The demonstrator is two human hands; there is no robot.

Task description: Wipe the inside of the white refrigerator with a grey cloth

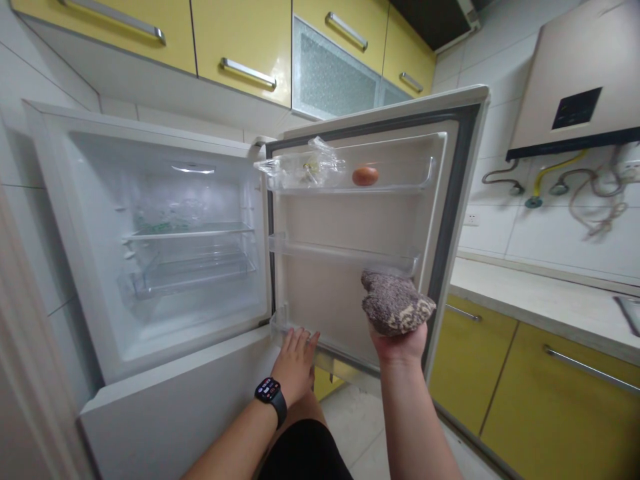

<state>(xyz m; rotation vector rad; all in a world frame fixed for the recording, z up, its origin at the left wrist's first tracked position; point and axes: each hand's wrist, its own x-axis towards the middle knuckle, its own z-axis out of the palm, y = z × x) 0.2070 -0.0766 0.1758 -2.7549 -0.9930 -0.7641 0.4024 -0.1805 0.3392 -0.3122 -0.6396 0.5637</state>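
My right hand (400,343) is closed around a bunched, fuzzy cleaning cloth (393,303), purple-brown with a beige patch. It holds the cloth up in front of the open fridge door (340,293), just below the clear middle door shelf (345,251). My left hand (296,360), with a black watch on its wrist, is low by the hinge side of the door. Its fingers are stretched out at the bottom door shelf (278,325); whether they press on it I cannot tell. The lit fridge compartment (185,320) stands open on the left.
In the top door shelf (400,179) are an egg (365,176) and a crumpled clear plastic bag (315,167). Something in clear wrap (173,217) lies on the inner shelf, above a clear drawer (200,272). Yellow cabinets (475,360) and a pale counter (540,303) flank the door's right edge.
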